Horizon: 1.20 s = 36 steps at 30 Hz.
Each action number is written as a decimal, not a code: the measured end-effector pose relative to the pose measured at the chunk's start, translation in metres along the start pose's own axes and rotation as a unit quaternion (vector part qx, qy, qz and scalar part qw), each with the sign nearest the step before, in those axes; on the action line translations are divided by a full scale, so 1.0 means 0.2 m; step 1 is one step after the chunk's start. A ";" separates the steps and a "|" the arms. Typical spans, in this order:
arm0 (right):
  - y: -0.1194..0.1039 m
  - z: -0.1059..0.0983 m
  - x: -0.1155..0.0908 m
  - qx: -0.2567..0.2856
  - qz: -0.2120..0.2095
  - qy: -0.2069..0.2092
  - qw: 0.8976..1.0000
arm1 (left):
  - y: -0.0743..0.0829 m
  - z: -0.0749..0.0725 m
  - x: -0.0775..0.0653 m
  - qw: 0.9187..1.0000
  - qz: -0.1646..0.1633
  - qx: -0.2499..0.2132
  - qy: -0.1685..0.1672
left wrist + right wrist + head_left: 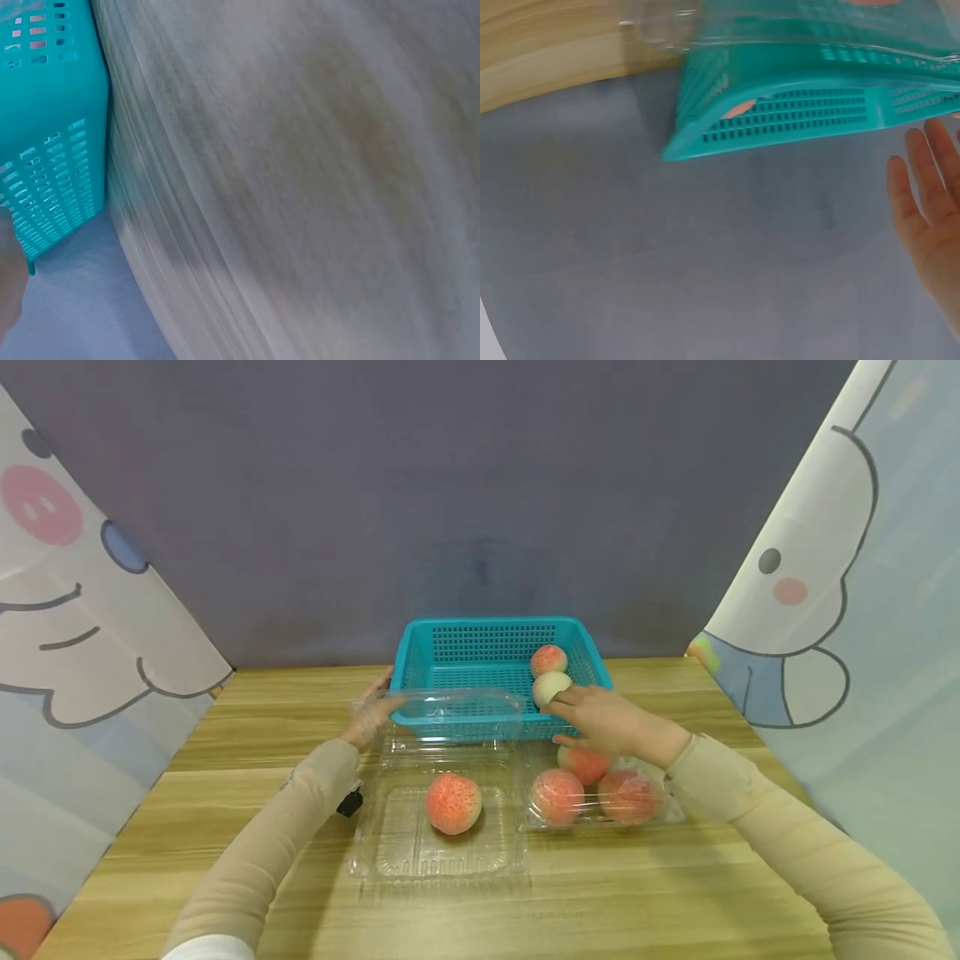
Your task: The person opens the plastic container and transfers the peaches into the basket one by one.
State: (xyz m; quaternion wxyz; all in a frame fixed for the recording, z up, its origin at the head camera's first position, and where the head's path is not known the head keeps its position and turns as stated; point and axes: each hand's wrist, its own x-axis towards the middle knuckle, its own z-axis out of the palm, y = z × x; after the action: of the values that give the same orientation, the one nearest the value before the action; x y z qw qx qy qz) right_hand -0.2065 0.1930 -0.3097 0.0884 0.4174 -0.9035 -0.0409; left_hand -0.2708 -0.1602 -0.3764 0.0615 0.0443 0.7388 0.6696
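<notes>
Fingers straight, the person's left hand (367, 718) stands at the left end of a teal basket, behind and beside a clear raised lid (431, 748); the thumb overlaps the lid's edge, but a firm hold cannot be made out. With fingers slightly bent and the thumb set apart, the right hand (607, 720) reaches over the basket's near right rim, at a pale peach; whether the fingertips touch it cannot be told, and no grip on it shows.

From the left, a cartoon-printed curtain (112, 643) borders the wood-grain table (660, 893). A beige sleeve (262, 852) covers the left forearm, with a small black piece (350, 802) just beside it. Next lies the open plastic clamshell (397, 843), one orange-red peach (453, 804) in its base. Behind it, the teal basket (491, 623) holds a reddish peach (549, 658) and the pale peach (551, 686) at its right end, near the grey backdrop (480, 510). Right of the clamshell, a second clear container (588, 820) bears three peaches (557, 796), partly under the right hand. Another printed curtain (810, 543) closes the right side.
</notes>
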 end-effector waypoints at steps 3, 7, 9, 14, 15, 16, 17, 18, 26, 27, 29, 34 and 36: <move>-0.04 -0.01 0.01 -0.012 -0.009 0.008 1.000 | 0.01 0.00 0.00 1.000 -0.002 0.001 0.004; -0.11 -0.03 0.02 -0.012 -0.018 0.002 1.000 | 0.03 -0.01 -0.01 1.000 -0.013 0.008 0.008; -0.14 -0.03 0.03 -0.013 -0.029 -0.002 1.000 | 0.04 -0.01 -0.01 1.000 -0.017 0.008 0.009; -0.22 -0.02 0.04 -0.015 -0.070 0.013 0.997 | 0.03 0.00 0.00 1.000 -0.014 -0.001 0.010; -0.23 -0.02 0.05 -0.015 -0.079 0.015 0.997 | 0.03 0.00 0.00 1.000 -0.013 -0.003 0.011; -0.25 -0.01 0.05 -0.014 -0.087 0.018 0.996 | 0.03 0.00 0.00 1.000 -0.013 -0.002 0.011; -0.26 -0.01 0.06 -0.015 -0.095 0.018 0.995 | 0.03 0.00 0.01 1.000 -0.013 0.000 0.011; -0.27 0.00 0.06 -0.015 -0.103 0.018 0.994 | 0.03 0.00 0.01 1.000 -0.012 0.003 0.011; -0.37 0.01 0.12 -0.021 -0.120 0.000 0.993 | 0.03 0.01 0.01 1.000 -0.002 0.001 0.002; -0.39 0.01 0.14 -0.023 -0.125 -0.004 0.992 | 0.03 0.01 0.01 1.000 -0.001 -0.001 0.001; -0.41 0.02 0.16 -0.026 -0.135 -0.015 0.990 | 0.02 0.01 0.01 1.000 0.000 -0.005 0.001; -0.48 0.07 0.21 -0.029 -0.163 -0.035 0.986 | 0.01 0.01 0.01 1.000 -0.002 -0.001 -0.004; -0.50 0.09 0.23 -0.029 -0.170 -0.039 0.984 | 0.00 0.00 0.00 1.000 -0.007 0.001 -0.006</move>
State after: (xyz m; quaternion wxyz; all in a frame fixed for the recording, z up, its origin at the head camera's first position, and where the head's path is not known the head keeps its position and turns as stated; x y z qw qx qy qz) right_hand -0.1642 0.0931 -0.3370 0.0572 0.5606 -0.8203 -0.0980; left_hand -0.2711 -0.1593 -0.3756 0.0704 0.0437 0.7394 0.6682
